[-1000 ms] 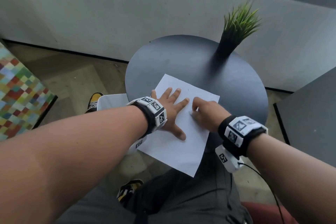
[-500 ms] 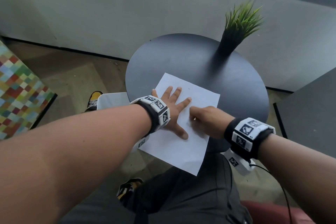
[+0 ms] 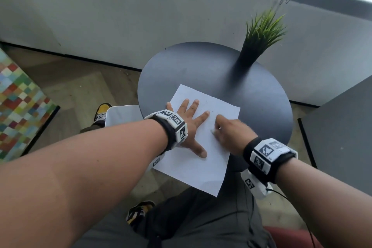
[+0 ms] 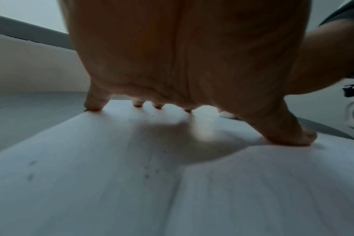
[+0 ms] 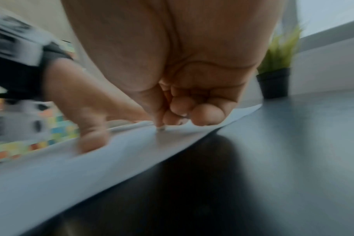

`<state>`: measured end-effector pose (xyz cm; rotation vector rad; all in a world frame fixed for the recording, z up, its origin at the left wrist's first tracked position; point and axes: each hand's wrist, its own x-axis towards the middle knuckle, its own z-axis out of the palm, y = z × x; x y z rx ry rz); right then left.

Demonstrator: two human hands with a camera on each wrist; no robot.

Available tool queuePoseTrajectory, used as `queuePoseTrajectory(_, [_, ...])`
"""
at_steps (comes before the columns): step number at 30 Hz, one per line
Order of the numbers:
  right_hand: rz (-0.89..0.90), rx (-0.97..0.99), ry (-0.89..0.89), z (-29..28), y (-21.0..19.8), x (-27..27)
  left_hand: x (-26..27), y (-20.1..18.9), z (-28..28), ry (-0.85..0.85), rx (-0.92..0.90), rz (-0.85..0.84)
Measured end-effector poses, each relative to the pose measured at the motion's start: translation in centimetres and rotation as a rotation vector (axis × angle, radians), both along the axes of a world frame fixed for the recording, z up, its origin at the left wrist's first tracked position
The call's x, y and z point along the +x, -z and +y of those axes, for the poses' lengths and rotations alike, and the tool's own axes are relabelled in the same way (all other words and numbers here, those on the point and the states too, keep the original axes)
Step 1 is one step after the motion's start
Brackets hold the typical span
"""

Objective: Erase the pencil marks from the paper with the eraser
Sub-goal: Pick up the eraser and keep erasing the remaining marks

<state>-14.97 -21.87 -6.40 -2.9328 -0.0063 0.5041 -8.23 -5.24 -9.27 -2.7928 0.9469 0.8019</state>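
Note:
A white sheet of paper (image 3: 197, 167) lies on the round black table (image 3: 201, 66), its near corner hanging over the edge. My left hand (image 3: 191, 123) lies flat on the sheet with fingers spread, pressing it down; the left wrist view shows the fingertips (image 4: 94, 106) and thumb on the paper (image 4: 131, 183). My right hand (image 3: 227, 133) is curled and pinches a small white eraser (image 3: 213, 131) against the sheet just right of the left index finger. In the right wrist view the eraser's tip (image 5: 160, 128) touches the paper (image 5: 91, 159). Faint specks dot the sheet.
A small black pot with green grass (image 3: 259, 34) stands at the table's back right. A grey block (image 3: 342, 137) sits to the right, a white stool (image 3: 122, 115) and a patterned mat (image 3: 20, 106) to the left. My legs are under the table's near edge.
My right hand has slid back and forth on the sheet, ending slightly nearer and right of where it began. The left hand has stayed flat on the paper.

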Motion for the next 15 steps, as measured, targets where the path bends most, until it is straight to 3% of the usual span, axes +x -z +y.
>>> queuePoseTrajectory(3, [0.079, 0.092, -0.199, 2.3, -0.2, -1.4, 0.1, 0.0, 0.1, -0.002, -0.003, 0.002])
queuePoseTrajectory(8, [0.032, 0.15, 0.099, -1.1, -0.2, 1.1, 0.1, -0.6, 0.5, 0.025, -0.025, -0.01])
queuePoseTrajectory(15, [0.036, 0.074, 0.098, -0.7, -0.1, 1.1, 1.4, -0.5, 3.6, 0.012, -0.018, 0.007])
